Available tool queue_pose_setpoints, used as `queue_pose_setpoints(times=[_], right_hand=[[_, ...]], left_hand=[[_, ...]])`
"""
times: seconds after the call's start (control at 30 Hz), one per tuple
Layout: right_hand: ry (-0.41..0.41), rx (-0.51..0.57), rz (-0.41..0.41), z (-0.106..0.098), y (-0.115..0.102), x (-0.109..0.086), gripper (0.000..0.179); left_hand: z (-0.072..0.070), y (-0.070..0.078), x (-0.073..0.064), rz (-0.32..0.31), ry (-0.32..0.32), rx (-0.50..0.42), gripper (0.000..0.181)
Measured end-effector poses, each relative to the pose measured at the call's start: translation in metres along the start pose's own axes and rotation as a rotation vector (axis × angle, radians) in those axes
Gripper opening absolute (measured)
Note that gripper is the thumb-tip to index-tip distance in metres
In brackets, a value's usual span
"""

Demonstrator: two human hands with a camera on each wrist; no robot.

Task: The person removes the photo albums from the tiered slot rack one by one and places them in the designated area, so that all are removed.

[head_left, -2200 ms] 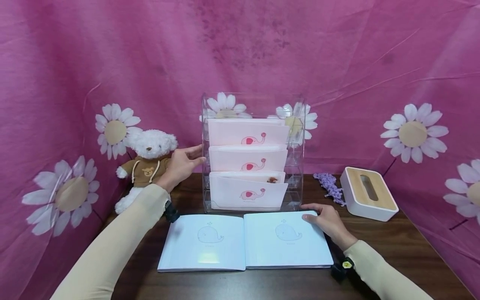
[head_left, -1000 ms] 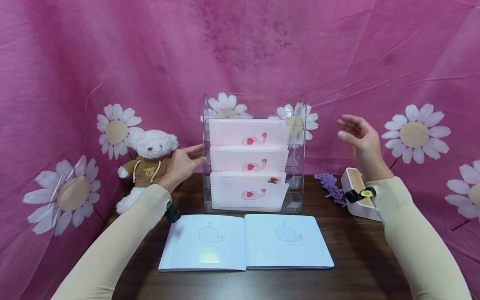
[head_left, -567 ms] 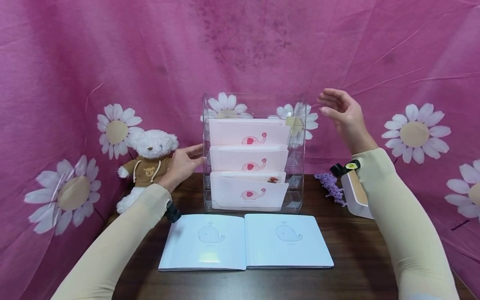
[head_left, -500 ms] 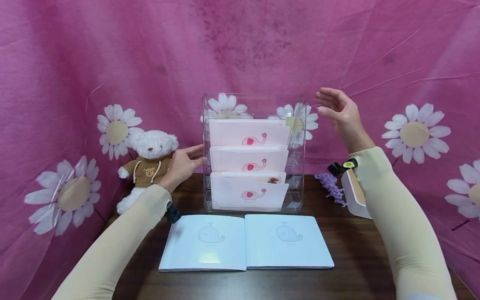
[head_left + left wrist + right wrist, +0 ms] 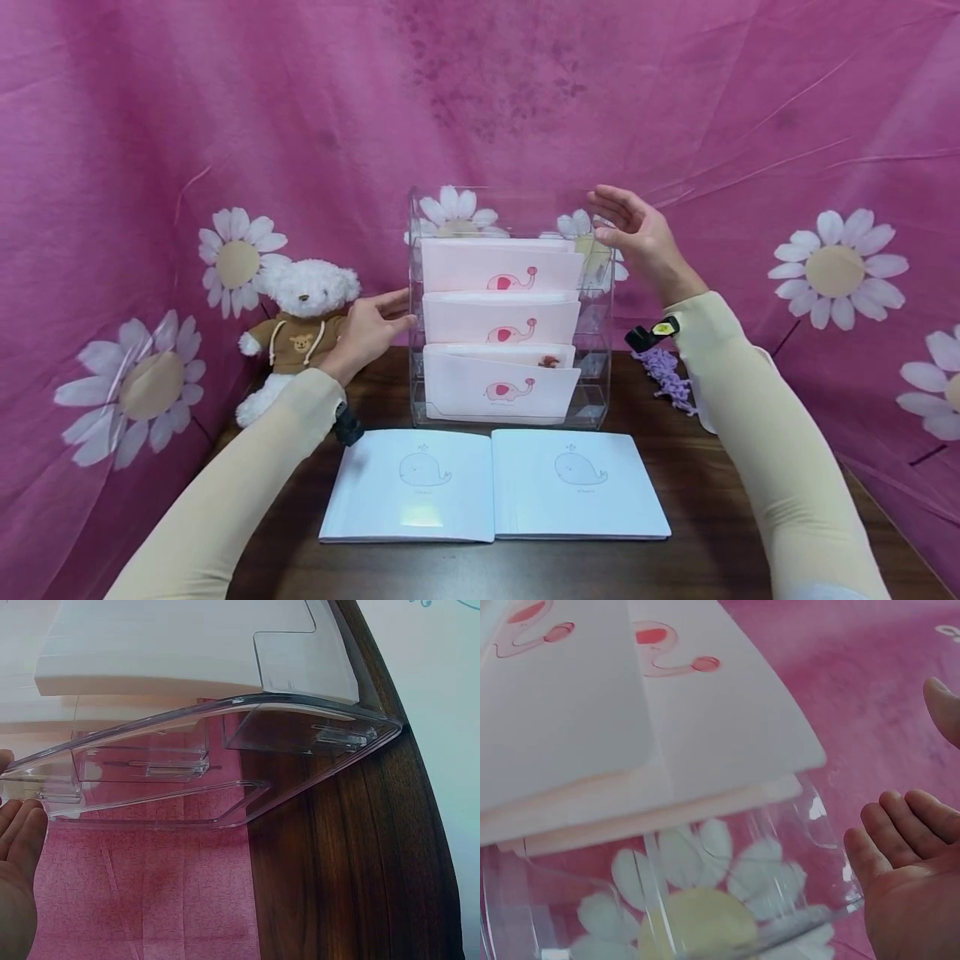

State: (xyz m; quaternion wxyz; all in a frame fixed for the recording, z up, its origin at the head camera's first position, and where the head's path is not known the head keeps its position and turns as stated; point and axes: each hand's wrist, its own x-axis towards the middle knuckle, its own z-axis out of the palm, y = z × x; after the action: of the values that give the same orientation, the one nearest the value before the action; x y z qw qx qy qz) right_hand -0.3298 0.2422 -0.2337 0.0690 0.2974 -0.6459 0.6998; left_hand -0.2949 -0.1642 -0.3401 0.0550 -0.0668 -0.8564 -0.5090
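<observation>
A clear tiered rack [image 5: 592, 408] stands on the table, holding several pale pink booklets [image 5: 495, 392] with elephant drawings. My left hand [image 5: 367, 333] holds the rack's left side; in the left wrist view, thumb and fingers [image 5: 26, 840] lie at opposite edges of the side panel. My right hand [image 5: 637, 237] is raised beside the rack's upper right corner, thumb spread from the fingers, holding nothing. In the right wrist view its fingertips are right by the rack's clear edge [image 5: 810, 922]. Two white booklets [image 5: 408, 517] with whale drawings lie side by side in front of the rack.
A white teddy bear [image 5: 303, 287] in a brown hoodie sits left of the rack, close to my left forearm. Purple yarn-like strands [image 5: 667, 379] lie at the right. My right sleeve [image 5: 750, 425] mostly hides a white box there. A pink flowered curtain [image 5: 712, 100] hangs behind.
My right hand has left the right whale booklet, risen, and moved left to the rack's upper right corner. My left hand stays on the rack's side.
</observation>
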Motion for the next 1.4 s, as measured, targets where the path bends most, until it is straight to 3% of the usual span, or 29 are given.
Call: queue_pose_setpoints(times=[0.47,0.73,0.97,1.4], right_hand=[[-0.055,-0.119,0.086,0.030,0.018,0.019,0.071],[-0.064,-0.183,0.157,0.034,0.030,0.021,0.071],[-0.073,-0.245,0.154,0.037,0.038,0.022,0.072],[-0.038,-0.220,0.169,0.038,0.047,0.023,0.066]], left_hand=[[-0.002,-0.001,0.000,-0.008,0.003,0.008,0.057],[0.000,-0.001,0.000,0.006,-0.005,0.000,0.057],[-0.001,-0.003,0.002,0.016,-0.008,-0.003,0.057],[0.000,-0.003,0.001,0.018,-0.006,-0.014,0.056]])
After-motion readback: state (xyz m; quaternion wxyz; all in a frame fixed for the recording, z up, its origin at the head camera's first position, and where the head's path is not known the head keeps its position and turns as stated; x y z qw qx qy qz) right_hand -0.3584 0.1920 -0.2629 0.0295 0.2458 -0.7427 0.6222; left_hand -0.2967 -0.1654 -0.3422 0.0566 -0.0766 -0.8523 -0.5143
